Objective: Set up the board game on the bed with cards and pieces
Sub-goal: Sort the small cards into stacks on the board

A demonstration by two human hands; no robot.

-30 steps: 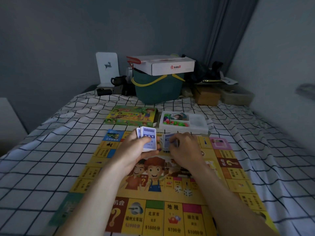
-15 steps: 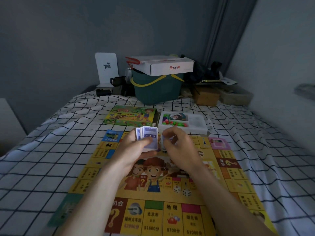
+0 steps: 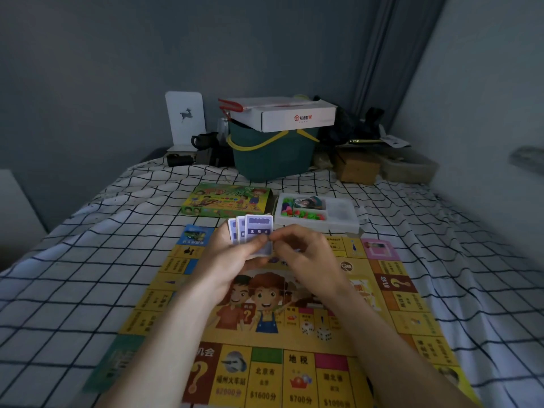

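Above the far edge of the game board (image 3: 265, 343) on the bed (image 3: 73, 278), the left hand (image 3: 232, 260) grips three fanned cards (image 3: 254, 231). The right hand (image 3: 303, 257), which held its own small stack a second ago, now pinches the front card, so sorting continues. Two dice (image 3: 316, 331) lie on the board; one tray (image 3: 341, 214) of pieces sits beyond.

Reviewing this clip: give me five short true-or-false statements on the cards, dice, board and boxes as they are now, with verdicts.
1. The left hand holds fanned cards. True.
2. Two dice lie on the board. True.
3. The white tray sits on the board. False: it sits on the bedsheet beyond the board.
4. The game box lies right of the tray. False: left.
5. The right hand grips a die. False: its fingertips meet the cards.
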